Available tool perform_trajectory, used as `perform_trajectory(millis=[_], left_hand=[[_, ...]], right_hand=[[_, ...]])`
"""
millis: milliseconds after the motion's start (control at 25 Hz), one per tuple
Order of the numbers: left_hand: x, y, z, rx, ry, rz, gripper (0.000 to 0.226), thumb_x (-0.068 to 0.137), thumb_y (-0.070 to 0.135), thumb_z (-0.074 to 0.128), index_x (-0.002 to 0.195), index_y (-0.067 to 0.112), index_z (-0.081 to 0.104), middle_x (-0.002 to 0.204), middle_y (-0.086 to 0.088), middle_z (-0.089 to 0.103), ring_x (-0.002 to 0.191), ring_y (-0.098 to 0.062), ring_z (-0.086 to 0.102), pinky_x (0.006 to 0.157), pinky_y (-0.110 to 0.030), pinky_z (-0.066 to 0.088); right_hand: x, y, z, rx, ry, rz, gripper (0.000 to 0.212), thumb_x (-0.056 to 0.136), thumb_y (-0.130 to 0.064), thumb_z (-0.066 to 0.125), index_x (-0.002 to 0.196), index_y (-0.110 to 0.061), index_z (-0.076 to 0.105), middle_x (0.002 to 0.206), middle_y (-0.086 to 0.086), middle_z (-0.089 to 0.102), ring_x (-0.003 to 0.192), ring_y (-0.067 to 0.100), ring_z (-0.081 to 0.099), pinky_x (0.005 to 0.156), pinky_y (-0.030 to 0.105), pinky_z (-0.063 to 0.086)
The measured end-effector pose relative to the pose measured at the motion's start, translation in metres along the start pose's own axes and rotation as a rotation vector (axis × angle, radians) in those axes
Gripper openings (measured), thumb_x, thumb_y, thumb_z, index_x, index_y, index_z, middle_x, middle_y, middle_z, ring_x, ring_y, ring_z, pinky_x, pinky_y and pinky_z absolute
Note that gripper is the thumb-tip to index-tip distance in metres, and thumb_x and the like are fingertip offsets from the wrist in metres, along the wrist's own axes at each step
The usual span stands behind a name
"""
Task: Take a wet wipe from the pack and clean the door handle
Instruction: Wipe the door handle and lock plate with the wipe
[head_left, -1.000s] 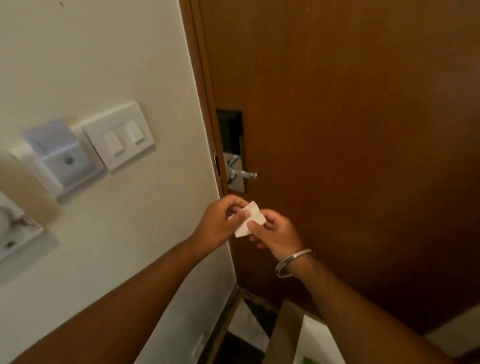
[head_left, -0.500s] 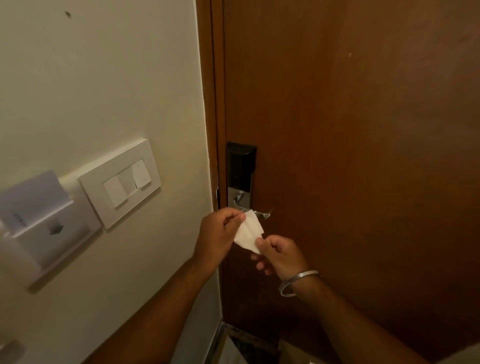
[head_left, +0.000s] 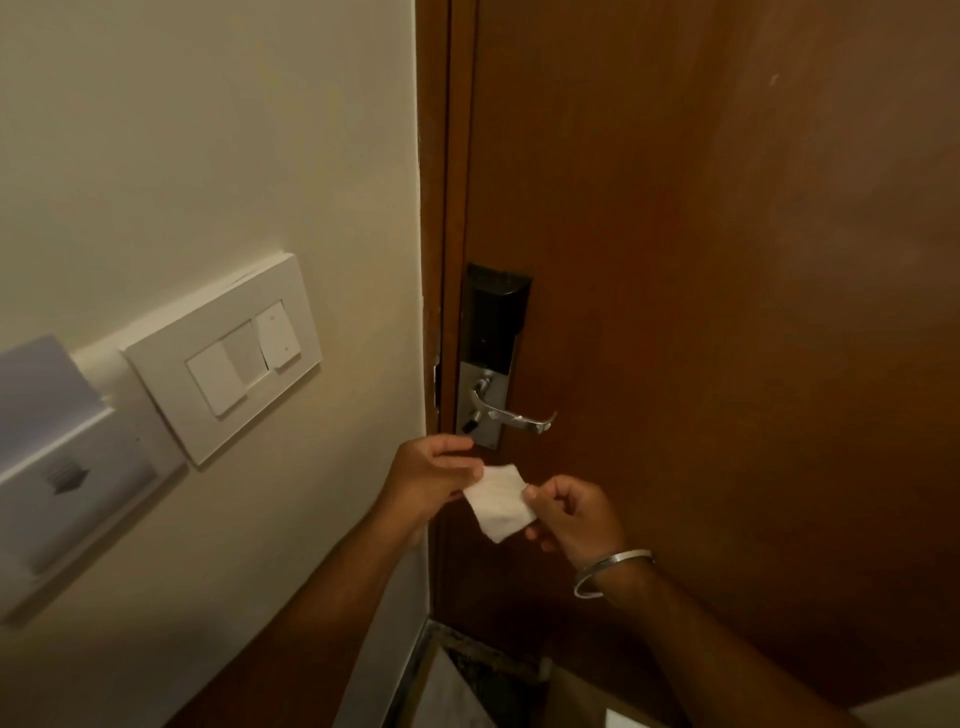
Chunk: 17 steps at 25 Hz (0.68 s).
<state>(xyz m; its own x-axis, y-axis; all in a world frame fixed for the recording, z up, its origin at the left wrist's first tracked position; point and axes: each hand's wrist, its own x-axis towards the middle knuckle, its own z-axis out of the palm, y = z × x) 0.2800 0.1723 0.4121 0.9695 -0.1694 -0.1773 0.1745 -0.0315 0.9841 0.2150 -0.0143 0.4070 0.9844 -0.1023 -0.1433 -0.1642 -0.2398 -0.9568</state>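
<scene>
I see door: brown wood, smooth, low sheen. Door handle: polished metal, glossy. Lock body: black, glossy plastic look. Wet wipe: white, soft, matt cloth-like. Switch plate: smooth white plastic. Bangle: shiny metal.

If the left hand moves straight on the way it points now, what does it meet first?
Probably the lock plate just under the door handle; the left hand sits close below it, though depth is unclear.
</scene>
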Motion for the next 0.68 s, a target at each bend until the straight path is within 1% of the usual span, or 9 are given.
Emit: perform_trajectory(millis=[120,200,240,320,400,440,560,600,680], left_hand=[[0.003,0.013,0.002,-0.028,0.119,0.283,0.026,0.084,0.007,0.07,0.107,0.016,0.066,0.095,-0.005,0.073,0.082,-0.013,0.071,0.061,-0.018,0.054],[0.012,0.022,0.003,0.159,0.11,0.462,0.02,0.089,0.009,0.064,0.107,0.018,0.066,0.099,-0.002,0.07,0.087,-0.011,0.068,0.066,-0.019,0.054],[0.018,0.026,0.004,0.279,0.104,0.539,0.019,0.091,0.01,0.061,0.107,0.019,0.066,0.102,0.001,0.068,0.091,-0.009,0.065,0.07,-0.019,0.053],[0.033,0.036,0.007,0.437,0.127,0.663,0.02,0.093,0.009,0.058,0.104,0.023,0.065,0.102,0.007,0.064,0.094,-0.002,0.059,0.078,-0.013,0.047],[0.05,0.045,0.013,0.484,0.177,0.757,0.024,0.091,0.004,0.057,0.099,0.025,0.066,0.097,0.011,0.061,0.092,0.001,0.057,0.078,-0.011,0.044],[0.06,0.047,0.016,0.496,0.196,0.779,0.024,0.09,0.001,0.058,0.096,0.023,0.066,0.096,0.009,0.061,0.091,-0.001,0.057,0.078,-0.014,0.045],[0.085,0.05,0.023,0.533,0.204,0.792,0.015,0.089,0.001,0.058,0.092,0.012,0.069,0.099,-0.005,0.065,0.09,-0.014,0.06,0.077,-0.027,0.051],[0.09,0.051,0.023,0.58,0.193,0.835,0.012,0.09,0.007,0.057,0.092,0.01,0.069,0.1,-0.008,0.065,0.089,-0.016,0.06,0.077,-0.026,0.051],[0.096,0.047,0.018,0.828,0.178,1.009,0.022,0.086,0.026,0.054,0.092,0.01,0.069,0.098,-0.01,0.065,0.086,-0.019,0.059,0.073,-0.023,0.046]], right_hand=[[-0.002,0.003,0.001,-0.312,-0.125,0.064,0.024,0.093,-0.031,0.064,0.072,-0.019,0.06,0.068,-0.003,0.065,0.054,0.008,0.058,0.049,0.019,0.041],[0.004,-0.011,-0.012,-0.631,-0.043,-0.042,0.022,0.093,-0.042,0.059,0.078,-0.026,0.06,0.072,-0.009,0.06,0.064,0.009,0.057,0.056,0.021,0.042],[0.008,-0.024,-0.024,-0.748,0.047,-0.139,0.02,0.094,-0.045,0.055,0.085,-0.028,0.061,0.079,-0.01,0.061,0.074,0.011,0.06,0.063,0.024,0.046],[0.022,-0.057,-0.054,-1.047,0.289,-0.442,0.026,0.093,-0.045,0.053,0.105,-0.026,0.064,0.111,-0.002,0.067,0.103,0.023,0.066,0.084,0.032,0.053],[0.044,-0.094,-0.084,-1.357,0.498,-0.774,0.043,0.087,-0.041,0.059,0.123,-0.019,0.063,0.142,0.014,0.056,0.129,0.037,0.055,0.105,0.048,0.045],[0.056,-0.114,-0.097,-1.479,0.543,-0.9,0.051,0.084,-0.04,0.062,0.129,-0.016,0.061,0.149,0.019,0.048,0.134,0.04,0.049,0.109,0.052,0.039],[0.088,-0.161,-0.122,-1.832,0.517,-1.022,0.065,0.086,-0.044,0.059,0.144,-0.017,0.05,0.158,0.02,0.035,0.143,0.042,0.037,0.116,0.054,0.029],[0.096,-0.169,-0.126,-1.928,0.485,-1.028,0.068,0.087,-0.046,0.056,0.148,-0.019,0.046,0.16,0.019,0.031,0.146,0.041,0.034,0.118,0.053,0.026],[0.11,-0.175,-0.131,-2.024,0.427,-1.061,0.073,0.087,-0.052,0.054,0.152,-0.019,0.041,0.162,0.018,0.027,0.148,0.04,0.029,0.12,0.052,0.023]])
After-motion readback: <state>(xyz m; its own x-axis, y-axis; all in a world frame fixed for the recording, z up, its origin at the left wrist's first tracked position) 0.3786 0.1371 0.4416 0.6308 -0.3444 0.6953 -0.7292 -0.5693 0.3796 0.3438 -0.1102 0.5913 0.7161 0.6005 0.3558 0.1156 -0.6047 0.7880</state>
